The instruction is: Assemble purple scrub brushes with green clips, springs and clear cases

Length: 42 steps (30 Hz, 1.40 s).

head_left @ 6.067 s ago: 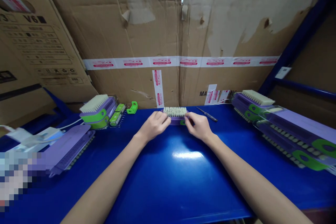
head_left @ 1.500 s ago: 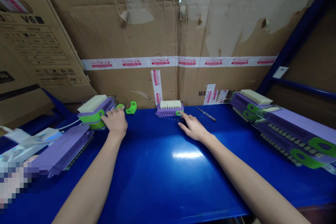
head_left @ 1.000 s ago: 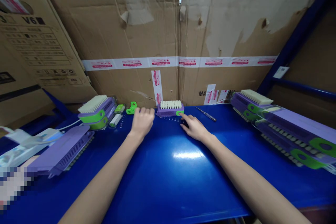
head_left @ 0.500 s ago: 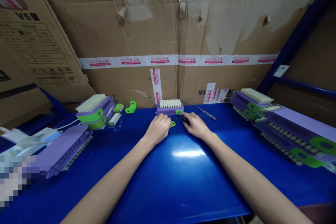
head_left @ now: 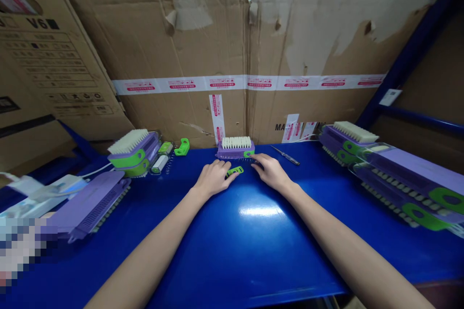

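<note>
A small purple brush body (head_left: pixel 226 152) with pale bristles (head_left: pixel 236 142) and a green end piece (head_left: pixel 248 154) stands against the cardboard. Small coiled springs (head_left: pixel 241 160) lie along its front side. In front of it, my left hand (head_left: pixel 213 177) has thumb and fingers about a flat green slotted plate (head_left: pixel 238 170), its near end hidden by the fingers. My right hand (head_left: pixel 270 171) rests beside the brush's green end, index finger reaching toward it and thumb apart below. Nothing shows between the right fingers.
A screwdriver (head_left: pixel 286 155) lies right of the brush. At left are a green bracket (head_left: pixel 182 147), a white block (head_left: pixel 160 164), stacked brushes (head_left: pixel 134 154), a long purple part (head_left: pixel 85 203) and a power strip (head_left: pixel 50 198). More stacked brushes (head_left: pixel 348 142) stand at right on the blue table (head_left: pixel 232 260).
My left hand went to the parts at left and came back to the middle with the green slotted plate, uncovering a white block there. The right hand stayed by the brush.
</note>
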Available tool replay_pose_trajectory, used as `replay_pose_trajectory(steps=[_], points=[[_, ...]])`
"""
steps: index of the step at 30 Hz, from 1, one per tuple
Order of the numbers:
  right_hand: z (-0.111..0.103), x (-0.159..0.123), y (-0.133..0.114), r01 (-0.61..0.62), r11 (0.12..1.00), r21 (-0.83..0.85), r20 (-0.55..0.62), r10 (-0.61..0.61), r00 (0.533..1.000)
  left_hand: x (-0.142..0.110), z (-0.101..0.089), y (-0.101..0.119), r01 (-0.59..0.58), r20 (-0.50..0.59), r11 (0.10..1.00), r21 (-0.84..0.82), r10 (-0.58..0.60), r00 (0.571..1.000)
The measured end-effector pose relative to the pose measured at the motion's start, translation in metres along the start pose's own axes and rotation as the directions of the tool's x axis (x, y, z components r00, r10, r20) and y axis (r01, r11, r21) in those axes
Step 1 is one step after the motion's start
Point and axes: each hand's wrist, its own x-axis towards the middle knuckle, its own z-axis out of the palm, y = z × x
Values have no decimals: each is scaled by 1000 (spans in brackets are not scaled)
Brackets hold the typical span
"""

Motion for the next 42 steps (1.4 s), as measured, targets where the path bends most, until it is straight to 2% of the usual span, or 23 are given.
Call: replay_pose_trajectory(steps=[3, 8, 14, 19, 25, 28, 34, 39, 42], points=[[2, -1, -1, 17, 998, 64, -49, -13, 999, -1, 4, -1, -14, -24, 1000, -28, 13, 1000], [6, -2, -5, 25, 997, 77, -29, -22, 999, 1, 5, 4, -91, -139, 995, 40, 95, 986], [3, -2, -16, 24, 999, 33, -13, -23, 1000, 3, 3, 18, -174, -146, 975, 140, 194, 970], [3, -2, -16, -53, 998, 32, -21, 54, 998, 2, 6, 16, -86, -143, 992, 95, 99, 985], [6, -1, -15, -147, 938, 314, -98, 186, 978, 2, 8, 12, -7, -47, 1000, 21, 8, 999], [8, 1, -14, -219, 844, 490, -103, 305, 947, 2, 9, 13, -7, -43, 1000, 9, 7, 999], [6, 6, -11, -327, 545, 772, 44, 467, 883, 3, 10, 12, -38, -59, 999, -13, 37, 998], [3, 7, -15, -345, 350, 871, 124, 522, 844, 4, 5, 16, -71, -174, 997, -24, 66, 983], [4, 7, -19, -353, 226, 908, 190, 528, 828, 5, 3, 25, -102, -253, 985, -140, 65, 965]])
